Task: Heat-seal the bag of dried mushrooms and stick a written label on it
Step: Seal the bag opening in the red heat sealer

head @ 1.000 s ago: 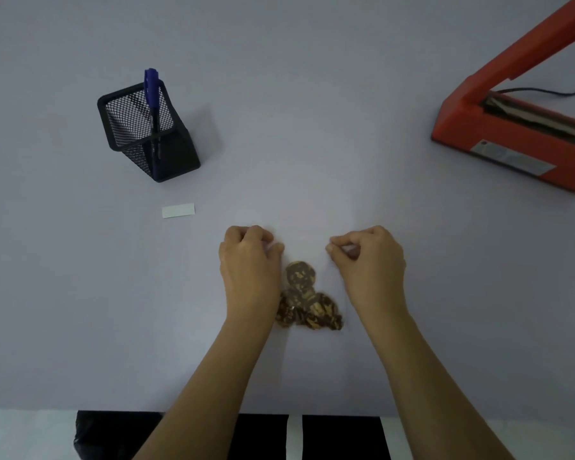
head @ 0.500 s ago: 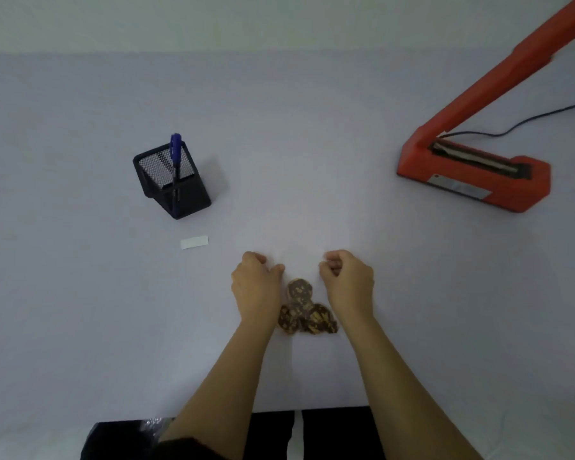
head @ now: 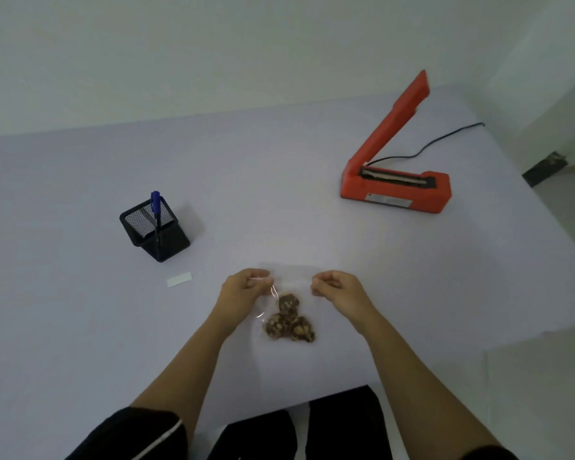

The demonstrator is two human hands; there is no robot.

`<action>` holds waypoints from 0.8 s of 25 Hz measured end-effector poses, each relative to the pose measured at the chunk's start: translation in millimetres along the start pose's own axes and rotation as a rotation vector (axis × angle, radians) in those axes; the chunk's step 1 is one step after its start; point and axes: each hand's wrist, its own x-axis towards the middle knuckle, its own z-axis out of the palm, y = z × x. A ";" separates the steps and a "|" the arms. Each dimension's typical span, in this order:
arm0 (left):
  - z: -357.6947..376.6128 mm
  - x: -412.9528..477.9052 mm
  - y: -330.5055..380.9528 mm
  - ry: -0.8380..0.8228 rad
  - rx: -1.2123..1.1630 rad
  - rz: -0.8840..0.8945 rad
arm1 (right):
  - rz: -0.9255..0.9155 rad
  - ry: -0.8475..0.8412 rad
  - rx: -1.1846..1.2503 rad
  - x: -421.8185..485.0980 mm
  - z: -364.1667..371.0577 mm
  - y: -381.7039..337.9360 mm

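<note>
A clear plastic bag (head: pixel 291 277) holding three dried mushrooms (head: pixel 289 322) hangs between my hands just above the table. My left hand (head: pixel 243 288) pinches the bag's upper left edge. Its upper right edge is pinched by my right hand (head: pixel 337 290). An orange heat sealer (head: pixel 395 187) stands at the far right with its arm raised open. A small white label (head: pixel 179 279) lies flat to the left of my hands. A blue pen (head: pixel 155 210) stands in a black mesh holder (head: pixel 155 232) behind the label.
The sealer's black cord (head: pixel 439 141) trails toward the table's far right corner. The pale table (head: pixel 80 327) ends at a near edge by my lap and at a right edge beside the sealer. A white wall rises behind it.
Both hands have raised the top of the bag off the table, so the mushrooms now hang at its bottom. The view has pulled back and tilted up, showing the whole sealer and the wall.
</note>
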 end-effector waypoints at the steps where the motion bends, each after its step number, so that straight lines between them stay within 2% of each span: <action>1: -0.5 2.7 5.3 -0.061 0.008 0.025 | 0.004 -0.031 0.023 -0.4 -9.6 -1.7; 5: 18.8 21.7 35.6 -0.171 -0.020 0.059 | 0.018 -0.089 0.024 4.6 -53.0 -16.1; 13: 107.3 81.8 111.0 -0.109 -0.028 0.075 | 0.019 0.041 0.067 48.2 -154.6 -45.6; 17: 138.2 106.4 130.7 -0.091 0.038 0.044 | 0.036 0.032 0.151 74.6 -189.4 -46.0; 20: 152.5 118.5 137.8 -0.111 -0.023 -0.013 | 0.030 0.041 0.135 88.8 -207.1 -46.9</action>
